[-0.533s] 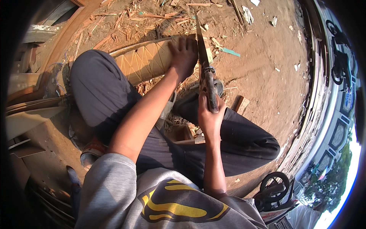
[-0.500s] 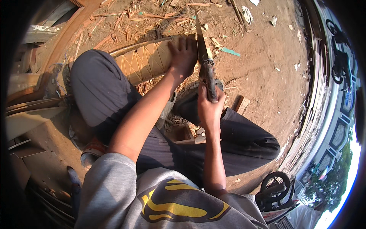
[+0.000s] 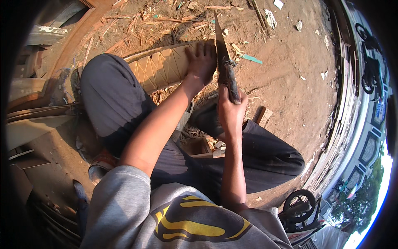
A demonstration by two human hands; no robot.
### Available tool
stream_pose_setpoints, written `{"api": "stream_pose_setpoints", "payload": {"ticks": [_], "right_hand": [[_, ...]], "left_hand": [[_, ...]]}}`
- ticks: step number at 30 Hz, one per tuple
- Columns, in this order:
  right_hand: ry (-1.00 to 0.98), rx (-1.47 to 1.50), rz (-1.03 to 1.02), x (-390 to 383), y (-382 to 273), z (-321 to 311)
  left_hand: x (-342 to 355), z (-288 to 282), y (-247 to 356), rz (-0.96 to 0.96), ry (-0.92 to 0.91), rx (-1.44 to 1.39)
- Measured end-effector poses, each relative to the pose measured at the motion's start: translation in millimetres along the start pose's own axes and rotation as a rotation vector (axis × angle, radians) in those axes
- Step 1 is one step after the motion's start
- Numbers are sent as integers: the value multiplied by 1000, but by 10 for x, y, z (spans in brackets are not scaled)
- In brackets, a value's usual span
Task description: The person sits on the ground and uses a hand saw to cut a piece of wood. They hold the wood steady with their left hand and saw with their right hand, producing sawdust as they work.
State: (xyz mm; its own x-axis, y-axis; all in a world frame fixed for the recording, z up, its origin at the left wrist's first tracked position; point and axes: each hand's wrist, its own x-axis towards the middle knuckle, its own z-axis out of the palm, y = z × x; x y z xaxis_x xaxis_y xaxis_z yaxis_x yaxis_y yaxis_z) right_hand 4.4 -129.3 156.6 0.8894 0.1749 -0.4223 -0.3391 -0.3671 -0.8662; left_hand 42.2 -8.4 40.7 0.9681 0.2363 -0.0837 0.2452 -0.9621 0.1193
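Note:
A pale wooden board [image 3: 154,70] with zigzag lines marked across its face lies on the ground ahead of me, reaching from beside my left knee toward the middle. My left hand [image 3: 201,64] is pressed flat over its right end, fingers spread. In my right hand [image 3: 231,108] is a handsaw [image 3: 222,47], gripped by its dark, worn handle. Its blade points away from me and stands right at the board's end, beside my left fingers. Whether the teeth are in the wood I cannot tell.
Wood chips and splinters [image 3: 166,25] litter the dirt ahead. A green strip [image 3: 252,59] and a small wood block [image 3: 264,116] lie to the right. A wooden frame [image 3: 60,62] stands at the left. Between my legs is a wooden box-like piece [image 3: 198,146]. Motorbikes [image 3: 369,62] are parked at the right.
My right hand and the saw have slid a little forward, away from me. My left hand keeps its place on the board. The whole view has shifted slightly.

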Motion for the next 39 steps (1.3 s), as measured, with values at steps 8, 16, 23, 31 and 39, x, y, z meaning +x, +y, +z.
{"api": "stream_pose_setpoints", "payload": {"ticks": [8,16,23,31,39], "right_hand": [[6,-71,12,-689,-43,-261],[3,-108,-48,-219,-15,-47],[-24,-57,15,-549,20,-289],[-16,-94,-40,-517,-11,-209],[36,-57,-35,-107,-18,3]], "left_hand": [[-97,-13,27,25,77,102],[2,-2,-33,7,57,29],[-15,-17,17,18,-36,86],[-4,-54,-36,-5,-26,56],[-26,-16,4,-1,-17,8]]}}
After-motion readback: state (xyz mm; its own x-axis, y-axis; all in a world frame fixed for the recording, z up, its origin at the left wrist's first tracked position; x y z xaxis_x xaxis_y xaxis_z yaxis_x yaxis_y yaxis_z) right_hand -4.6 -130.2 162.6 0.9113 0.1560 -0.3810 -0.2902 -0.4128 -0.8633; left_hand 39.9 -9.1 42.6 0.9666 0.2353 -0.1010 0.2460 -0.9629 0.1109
